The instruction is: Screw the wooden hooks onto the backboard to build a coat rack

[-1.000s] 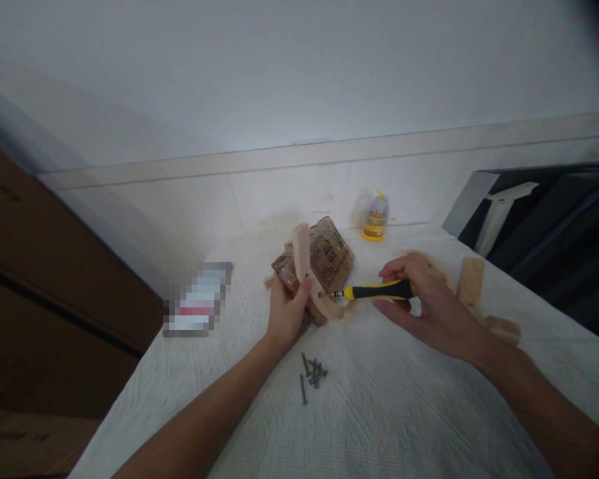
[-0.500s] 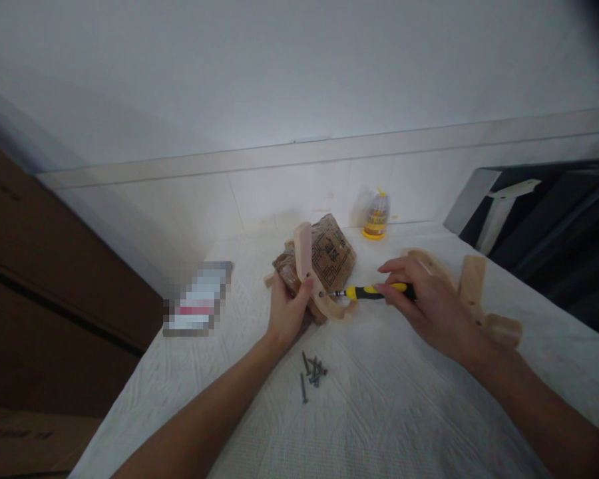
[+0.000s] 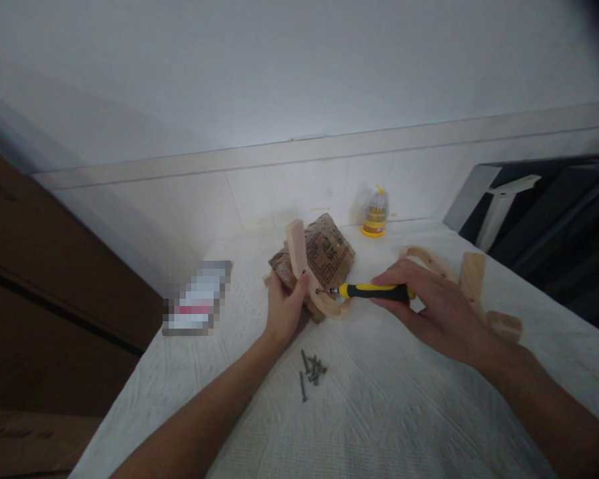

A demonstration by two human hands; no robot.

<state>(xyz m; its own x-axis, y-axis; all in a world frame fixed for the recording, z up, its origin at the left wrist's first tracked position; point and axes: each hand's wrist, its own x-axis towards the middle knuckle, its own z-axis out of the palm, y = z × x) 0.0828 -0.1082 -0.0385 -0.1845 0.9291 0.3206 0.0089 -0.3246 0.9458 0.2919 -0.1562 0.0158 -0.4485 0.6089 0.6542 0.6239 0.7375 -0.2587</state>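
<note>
A curved pale wooden piece with dark screw holes leans against a brown wrapped block printed with dark patterns. My left hand is closed round the lower part of both, thumb on the wood's face. In my right hand is a yellow and black screwdriver, held level by its handle. Its tip points left and meets the wooden piece at the lower hole. Several loose screws lie on the white cloth below my left hand.
More wooden parts lie right of and behind my right hand. A yellow-based clear container stands near the wall. At left lies a blurred flat object on the cloth. Cardboard borders the left side.
My right fingers have closed further round the screwdriver handle, and the screwdriver has shifted slightly left. The wooden piece has tilted a little to the left in my left hand.
</note>
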